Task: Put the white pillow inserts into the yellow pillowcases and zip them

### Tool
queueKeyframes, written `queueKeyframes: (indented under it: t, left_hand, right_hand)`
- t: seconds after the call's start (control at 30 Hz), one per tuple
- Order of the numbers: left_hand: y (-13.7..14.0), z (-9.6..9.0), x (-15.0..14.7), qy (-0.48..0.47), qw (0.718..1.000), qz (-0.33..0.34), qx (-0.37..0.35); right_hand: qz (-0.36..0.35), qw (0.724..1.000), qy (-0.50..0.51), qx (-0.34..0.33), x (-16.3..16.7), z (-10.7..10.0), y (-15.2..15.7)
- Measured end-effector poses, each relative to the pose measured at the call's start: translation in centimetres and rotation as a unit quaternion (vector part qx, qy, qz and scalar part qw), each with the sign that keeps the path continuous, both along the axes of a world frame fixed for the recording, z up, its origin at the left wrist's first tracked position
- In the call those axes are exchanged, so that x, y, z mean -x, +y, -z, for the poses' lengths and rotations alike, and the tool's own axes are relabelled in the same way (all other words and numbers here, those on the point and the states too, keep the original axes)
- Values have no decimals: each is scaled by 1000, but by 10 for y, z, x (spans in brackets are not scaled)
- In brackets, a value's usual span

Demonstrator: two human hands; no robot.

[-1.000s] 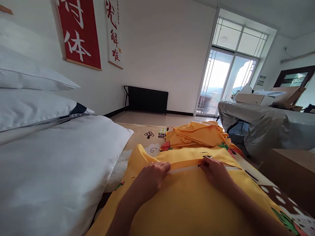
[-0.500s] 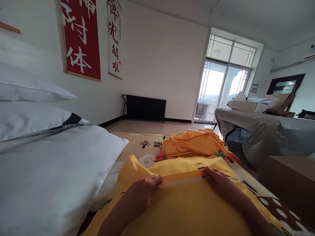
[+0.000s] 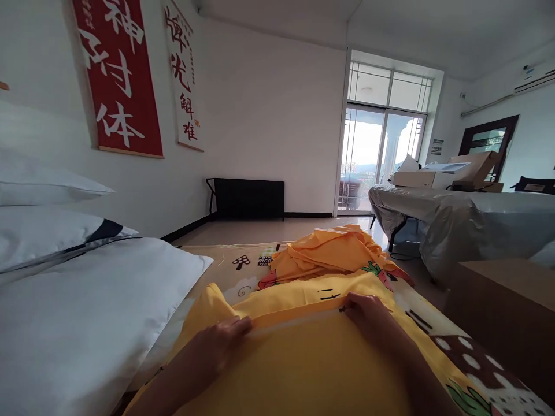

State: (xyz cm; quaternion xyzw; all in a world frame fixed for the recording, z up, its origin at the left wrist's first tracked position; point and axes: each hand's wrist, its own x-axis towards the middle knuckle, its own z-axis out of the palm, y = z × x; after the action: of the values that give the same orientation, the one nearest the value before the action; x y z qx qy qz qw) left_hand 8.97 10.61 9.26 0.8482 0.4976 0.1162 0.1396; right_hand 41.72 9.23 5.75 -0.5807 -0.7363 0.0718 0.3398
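A yellow cloth (image 3: 303, 364), which looks like a pillowcase with carrot prints, is spread over the bed in front of me. Its folded, hemmed edge runs between my two hands. My left hand (image 3: 221, 344) pinches this edge on the left, fingers closed on the fabric. On the right, my right hand (image 3: 368, 312) grips the same edge between thumb and fingers. The strip between them is pulled fairly straight. Just beyond lies a crumpled orange cloth (image 3: 329, 251) with carrot prints.
White pillows (image 3: 99, 312) are stacked along the left. The patterned blanket (image 3: 225, 271) covers the bed underneath. At right stand a cardboard box (image 3: 503, 312) and a plastic-covered table (image 3: 455, 214) bearing boxes. A black folded panel (image 3: 249, 199) leans near the far wall.
My hands are a little farther apart along the hem, the left one having slid left. Both still hold the edge. My view has turned slightly, shifting the room in frame.
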Motion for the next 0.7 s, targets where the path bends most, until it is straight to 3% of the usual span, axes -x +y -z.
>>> queueKeyframes:
  t: [0.13,0.23,0.33,0.4,0.47,0.57,0.7]
  left_hand:
    - [-2,3,-15,67,995,-64,-21]
    - [-14,-3,-48,140,978,-129,-83]
    - [-31,-21,-103,144,979,-59,-133]
    - [-39,-33,-145,143,981,25,-130]
    - [-40,-39,-183,144,980,66,-122]
    - [-31,-26,-217,125,985,39,-116]
    - [-9,12,-219,20,987,1,-162]
  right_hand:
    - [22,1000,-10,-1,-2,-3,-4]
    - [32,999,-36,-13,3,-3,-6]
    - [26,998,-51,-15,6,-1,-6]
    - [15,999,-45,-16,4,0,-4]
    - [-14,999,-35,-13,0,0,-4]
    - [-53,998,-6,-22,-10,3,-4]
    - [-47,997,50,-37,-19,11,-3]
